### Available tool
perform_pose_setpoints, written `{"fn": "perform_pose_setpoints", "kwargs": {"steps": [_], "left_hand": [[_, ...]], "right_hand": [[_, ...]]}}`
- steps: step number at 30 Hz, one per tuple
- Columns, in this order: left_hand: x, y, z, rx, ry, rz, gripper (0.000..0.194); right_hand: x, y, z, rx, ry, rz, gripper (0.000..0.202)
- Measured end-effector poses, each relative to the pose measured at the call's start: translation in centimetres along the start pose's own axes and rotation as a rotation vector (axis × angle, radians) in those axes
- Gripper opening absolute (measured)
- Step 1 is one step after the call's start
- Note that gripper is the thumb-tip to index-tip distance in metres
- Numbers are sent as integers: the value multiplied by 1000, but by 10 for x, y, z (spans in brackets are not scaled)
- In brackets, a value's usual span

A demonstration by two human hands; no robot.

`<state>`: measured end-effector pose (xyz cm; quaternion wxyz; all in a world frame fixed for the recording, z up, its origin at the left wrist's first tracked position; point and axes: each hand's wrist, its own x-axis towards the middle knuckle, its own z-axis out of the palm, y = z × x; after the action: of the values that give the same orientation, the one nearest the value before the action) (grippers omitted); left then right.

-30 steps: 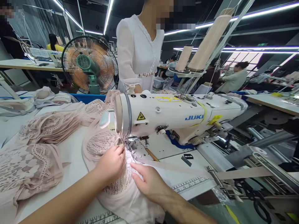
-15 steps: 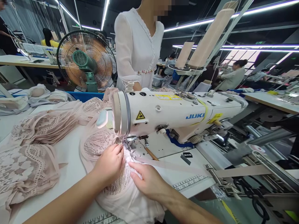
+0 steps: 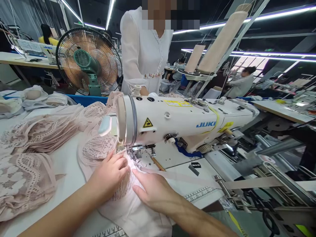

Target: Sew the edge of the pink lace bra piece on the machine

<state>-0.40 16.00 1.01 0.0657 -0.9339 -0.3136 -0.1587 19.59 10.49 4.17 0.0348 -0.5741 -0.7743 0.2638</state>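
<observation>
Both hands have slid a little leftward and closer to the presser foot since the earlier frame, and the fan and the stacked lace sit further left in the picture.

Head view: the left hand (image 3: 110,173) lies palm down with fingers loosely curled, pressing the pink lace garment (image 3: 128,200) flat against the sewing table (image 3: 69,164), fingertips just beside the presser foot (image 3: 134,153). The right hand (image 3: 151,191) rests open on the same garment, fingers stretched toward the foot, touching a beige elastic tape (image 3: 177,176) that runs from the needle area rightward to a metal guide (image 3: 223,184) near the table's right edge. The garment lies at the near edge of the table, partly under the head of the white sewing machine (image 3: 177,120). More lace pieces (image 3: 27,158) are piled along the left edge. Behind the machine stands a person in a white blouse (image 3: 144,49), with a green fan (image 3: 87,62) at the far left.
</observation>
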Motion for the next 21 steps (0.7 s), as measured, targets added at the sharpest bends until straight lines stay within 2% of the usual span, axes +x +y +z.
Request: {"fn": "perform_pose_setpoints", "kwargs": {"steps": [3, 7, 9, 15, 21], "left_hand": [[-5, 11, -10, -41, -118, -97, 26], [-5, 20, -23, -63, -295, -178, 68], [-3, 20, -26, -40, -359, -198, 75], [0, 13, -27, 111, -358, -244, 65], [5, 6, -33, 106, -441, -360, 61]], "right_hand": [[-10, 5, 5, -99, -54, 22, 53], [-15, 11, 11, -205, -50, 21, 52], [-11, 11, 10, -216, -37, 10, 52], [5, -1, -3, -249, -15, -1, 48], [17, -13, -12, -328, -61, 55, 49]]}}
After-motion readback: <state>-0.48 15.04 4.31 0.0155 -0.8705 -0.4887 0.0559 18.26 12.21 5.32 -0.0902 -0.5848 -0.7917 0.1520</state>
